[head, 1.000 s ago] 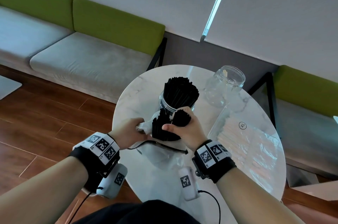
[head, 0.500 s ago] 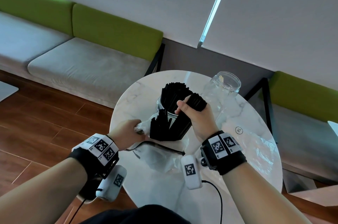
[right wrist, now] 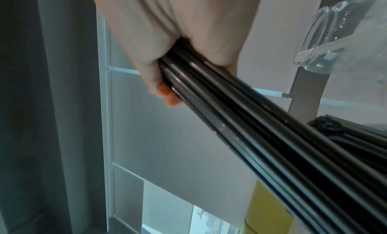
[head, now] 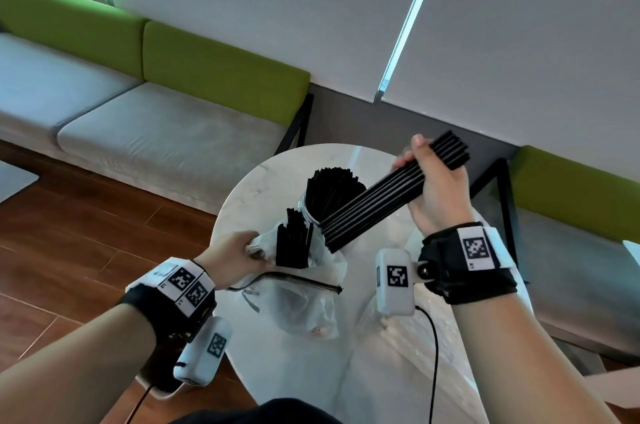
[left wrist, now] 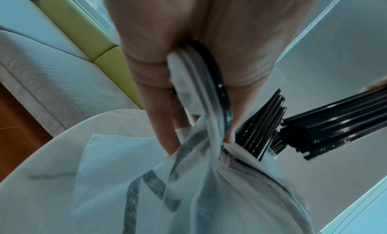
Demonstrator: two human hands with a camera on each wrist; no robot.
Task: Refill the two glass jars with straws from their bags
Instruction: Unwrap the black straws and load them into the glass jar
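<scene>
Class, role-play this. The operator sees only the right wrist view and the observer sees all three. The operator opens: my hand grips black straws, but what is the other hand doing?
Observer: The left hand pinches the mouth of the clear bag, which lies on the table.
Operator: Is my bundle out of that bag?
Observer: It looks so. In the head view the bundle in your right hand slants down, and its lower end is outside the bag's mouth.
Operator: Are any straws left inside?
Observer: Yes, a clump of black straws stands in the bag's mouth.
</scene>
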